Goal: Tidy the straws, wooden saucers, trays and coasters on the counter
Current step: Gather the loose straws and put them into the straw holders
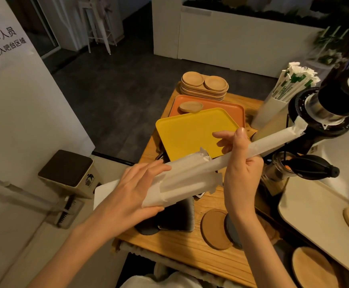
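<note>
I hold several paper-wrapped straws (190,175) slantwise above the wooden counter (190,256). My left hand (132,192) cups their lower ends, fingers fairly straight, thumb beneath. My right hand (240,163) grips one long wrapped straw (277,138) near its middle. A yellow tray (188,134) lies on an orange tray (227,109), which carries one wooden saucer (191,106). Stacked wooden saucers (203,86) sit behind. Round brown and dark coasters (217,229) lie near the front, and dark square trays (180,219) under my left hand.
A white holder full of wrapped straws (283,94) stands at the right, beside a black grinder (325,109). A cream tray (314,215) with wooden discs lies at far right. A small bin (67,173) stands on the floor left of the counter.
</note>
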